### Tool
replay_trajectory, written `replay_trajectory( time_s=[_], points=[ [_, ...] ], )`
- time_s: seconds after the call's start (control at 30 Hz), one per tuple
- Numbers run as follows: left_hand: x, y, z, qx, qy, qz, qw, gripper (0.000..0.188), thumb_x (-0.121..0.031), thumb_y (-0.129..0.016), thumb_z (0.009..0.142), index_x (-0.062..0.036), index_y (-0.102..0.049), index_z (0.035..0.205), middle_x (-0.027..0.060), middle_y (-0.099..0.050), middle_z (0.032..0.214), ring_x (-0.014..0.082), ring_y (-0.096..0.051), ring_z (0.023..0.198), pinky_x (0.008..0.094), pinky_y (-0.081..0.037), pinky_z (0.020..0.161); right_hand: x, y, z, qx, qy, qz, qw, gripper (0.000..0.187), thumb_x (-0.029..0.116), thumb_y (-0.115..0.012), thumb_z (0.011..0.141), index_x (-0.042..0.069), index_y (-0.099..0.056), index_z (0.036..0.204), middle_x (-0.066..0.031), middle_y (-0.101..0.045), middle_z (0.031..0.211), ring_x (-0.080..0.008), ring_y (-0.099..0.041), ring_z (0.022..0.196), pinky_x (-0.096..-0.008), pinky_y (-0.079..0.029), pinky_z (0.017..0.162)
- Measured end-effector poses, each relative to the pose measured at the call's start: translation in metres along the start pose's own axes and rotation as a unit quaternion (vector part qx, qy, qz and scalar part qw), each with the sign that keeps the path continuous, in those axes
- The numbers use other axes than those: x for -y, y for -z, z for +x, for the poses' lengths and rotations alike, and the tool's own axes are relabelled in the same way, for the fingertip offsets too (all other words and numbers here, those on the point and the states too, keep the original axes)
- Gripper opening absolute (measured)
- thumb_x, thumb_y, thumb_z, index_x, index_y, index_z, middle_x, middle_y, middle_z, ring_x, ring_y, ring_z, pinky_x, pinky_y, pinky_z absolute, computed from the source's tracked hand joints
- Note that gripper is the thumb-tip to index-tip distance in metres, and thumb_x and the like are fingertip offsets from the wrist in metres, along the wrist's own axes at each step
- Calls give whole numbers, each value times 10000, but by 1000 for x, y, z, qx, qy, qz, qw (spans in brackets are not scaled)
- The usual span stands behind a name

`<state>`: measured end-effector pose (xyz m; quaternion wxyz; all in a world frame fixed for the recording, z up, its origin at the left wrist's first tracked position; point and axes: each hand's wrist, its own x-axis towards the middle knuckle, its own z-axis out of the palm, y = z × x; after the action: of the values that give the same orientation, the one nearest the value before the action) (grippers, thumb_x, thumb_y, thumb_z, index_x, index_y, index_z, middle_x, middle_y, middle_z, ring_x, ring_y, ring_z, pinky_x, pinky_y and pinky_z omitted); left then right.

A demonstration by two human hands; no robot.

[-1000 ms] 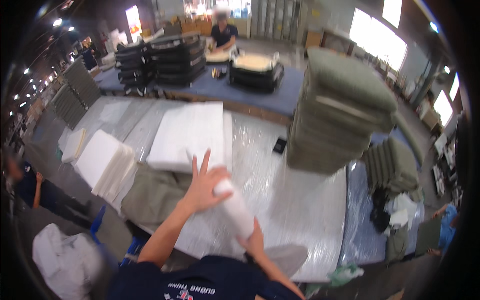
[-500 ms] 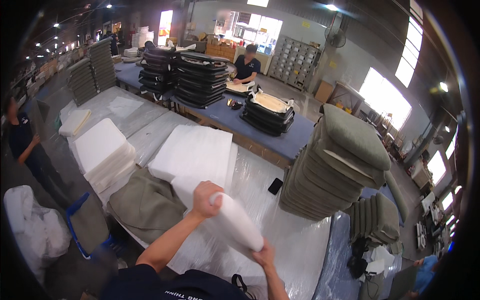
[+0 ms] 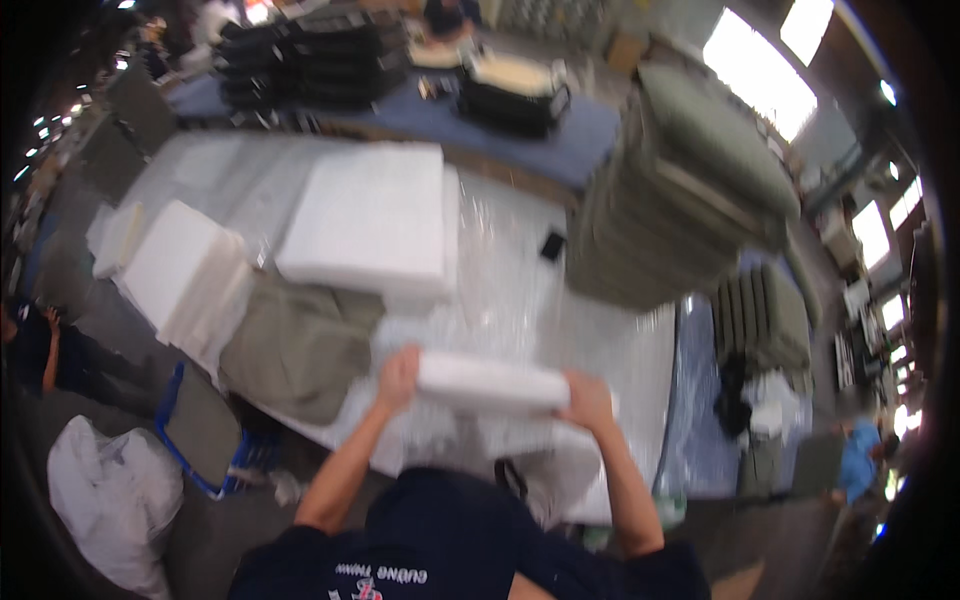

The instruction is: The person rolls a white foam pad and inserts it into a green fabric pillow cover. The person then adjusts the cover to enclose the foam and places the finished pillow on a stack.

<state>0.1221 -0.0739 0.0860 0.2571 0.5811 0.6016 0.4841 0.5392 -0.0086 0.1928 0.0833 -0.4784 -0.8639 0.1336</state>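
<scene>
— What are the two hands holding?

— A white foam roll (image 3: 492,385). The left hand (image 3: 397,377) grips its left end and the right hand (image 3: 588,400) grips its right end. The fingers are curled around it, so both hands are closed on the roll.

— Where is the roll?

— It lies flat and sideways between the hands, just over the near edge of the tabletop (image 3: 620,350), which is covered in shiny clear plastic.

— Was it like that a moment ago?

— No. Half a second ago the roll was tilted, with the left hand high on one end and the right hand low by the body. Now it is level, and the hands are side by side.

— What is past the hands?

— A big white foam slab (image 3: 370,225) lies further out, a bit to the left. A green cover (image 3: 295,350) lies left of the left hand. A tall stack of green cushions (image 3: 680,200) stands further out to the right.
</scene>
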Motion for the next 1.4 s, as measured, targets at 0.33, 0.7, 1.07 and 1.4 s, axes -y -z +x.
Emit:
replay_trajectory(
  time_s=[0.33, 0.7, 1.07, 1.4],
  points=[
    [-190, 1, 67, 85, -238, 186, 949, 425, -295, -504, 1050, -94, -643, 1397, 152, -631, 1443, 354, -524, 1410, 521, -317, 1214, 37, 18, 23, 25, -40, -43, 998, 553, 309, -784, 689, 138, -640, 1195, -98, -707, 1117, -343, -666, 1072, -533, -469, 919],
    [-137, -50, 65, 245, -158, 210, 933, 423, -405, -532, 1057, -118, -678, 1331, 120, -730, 1250, 321, -669, 1176, 474, -457, 1050, 70, 7, 64, 61, -103, 39, 992, 530, 516, -431, 1064, 127, -727, 1266, -188, -756, 1118, -387, -703, 1057, -552, -469, 999],
    [-31, -10, 103, 52, 191, -209, 958, 776, -615, -522, 1028, -28, -476, 1533, 232, -499, 1559, 347, -393, 1509, 440, -258, 1245, -117, -41, 22, -170, -261, 591, 744, 790, 679, -352, 1081, 44, -539, 1513, -104, -547, 1553, -266, -486, 1429, -428, -264, 1242],
    [12, -23, 77, -149, 22, 10, 989, 524, -436, -551, 1037, 45, -683, 1198, 286, -720, 1067, 459, -694, 1042, 462, -526, 914, -69, -108, -5, -351, -236, 469, 776, 723, 615, -402, 1092, -28, -601, 1357, -156, -661, 1323, -261, -596, 1246, -377, -424, 1101]
  ],
)
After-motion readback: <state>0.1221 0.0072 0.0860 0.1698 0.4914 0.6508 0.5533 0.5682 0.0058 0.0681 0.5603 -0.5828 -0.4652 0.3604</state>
